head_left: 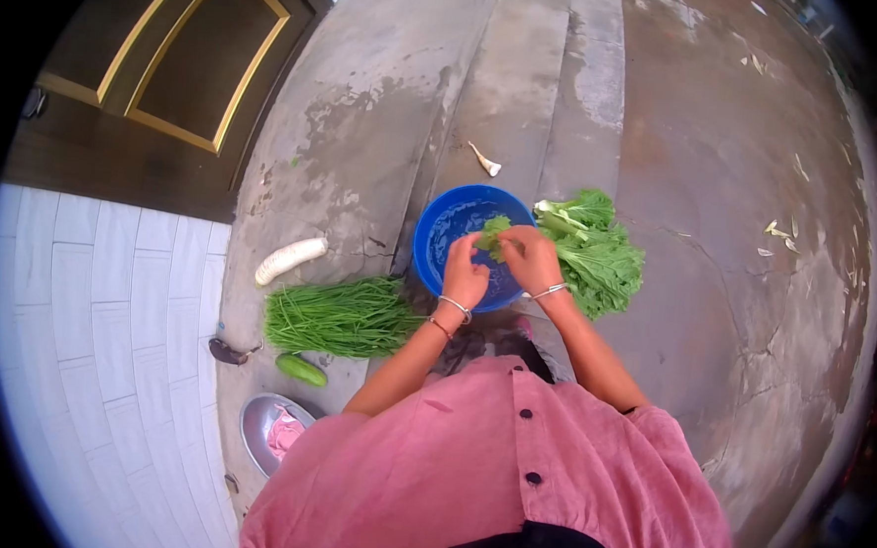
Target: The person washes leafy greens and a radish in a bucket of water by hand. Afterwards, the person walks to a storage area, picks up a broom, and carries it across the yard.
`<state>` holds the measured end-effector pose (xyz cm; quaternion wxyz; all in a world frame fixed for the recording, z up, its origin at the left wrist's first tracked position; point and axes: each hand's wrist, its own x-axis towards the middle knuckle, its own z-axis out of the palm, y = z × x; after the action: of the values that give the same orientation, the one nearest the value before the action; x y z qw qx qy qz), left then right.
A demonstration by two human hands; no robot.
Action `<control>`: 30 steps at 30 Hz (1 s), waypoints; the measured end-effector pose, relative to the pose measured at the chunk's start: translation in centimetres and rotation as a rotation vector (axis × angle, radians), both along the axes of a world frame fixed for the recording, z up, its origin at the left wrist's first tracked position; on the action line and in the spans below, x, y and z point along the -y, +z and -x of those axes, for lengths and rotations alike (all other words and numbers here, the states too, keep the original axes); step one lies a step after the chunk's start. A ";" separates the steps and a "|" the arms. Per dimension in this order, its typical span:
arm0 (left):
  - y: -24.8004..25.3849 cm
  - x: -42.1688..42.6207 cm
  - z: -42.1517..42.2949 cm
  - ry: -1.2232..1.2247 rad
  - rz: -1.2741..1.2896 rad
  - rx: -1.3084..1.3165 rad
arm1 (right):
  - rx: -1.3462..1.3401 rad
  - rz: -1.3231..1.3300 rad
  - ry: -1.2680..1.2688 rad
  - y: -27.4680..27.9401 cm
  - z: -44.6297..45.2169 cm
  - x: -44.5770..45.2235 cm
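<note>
Over a blue basin [421,245] of water, both my hands are close together at a small green lettuce leaf [492,233]. My left hand [464,275] pinches the leaf's left side, its fingers bent. On the other side my right hand [531,261] has its fingers closed on the same leaf. Just right of the basin lies a bunch of leafy lettuce [603,265], partly behind my right wrist. A thick bundle of green chives [342,317] rests on the concrete to the left, near my left forearm.
Left of the basin are a white radish [291,260], a green cucumber [302,370] and a dark eggplant [226,351]. A metal bowl [258,428] holds pink cloth. One pale root piece [484,160] lies beyond the basin. A dark door [197,63] and tiled wall [108,336] border the left.
</note>
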<state>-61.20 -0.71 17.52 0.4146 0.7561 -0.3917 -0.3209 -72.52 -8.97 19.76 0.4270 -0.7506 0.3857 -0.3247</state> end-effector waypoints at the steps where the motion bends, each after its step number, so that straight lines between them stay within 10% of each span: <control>1: -0.9 -0.1 0.1 -0.134 0.182 0.236 | 0.008 -0.007 0.023 0.3 0.2 0.2; 17: 2.8 3.1 3.9 0.073 0.381 0.139 | 0.089 -0.309 0.194 1.3 5.5 3.1; 23: 3.4 5.6 6.7 0.128 0.385 -0.646 | -0.065 0.066 0.171 1.2 6.8 4.3; 30: 1.5 8.2 8.9 0.072 0.230 -0.872 | -0.155 -0.071 0.037 -2.2 11.0 6.2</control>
<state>-70.11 -8.96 19.01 0.6331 0.5124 -0.1873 -0.5491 -83.56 -15.18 17.53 0.4281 -0.7648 0.4152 -0.2438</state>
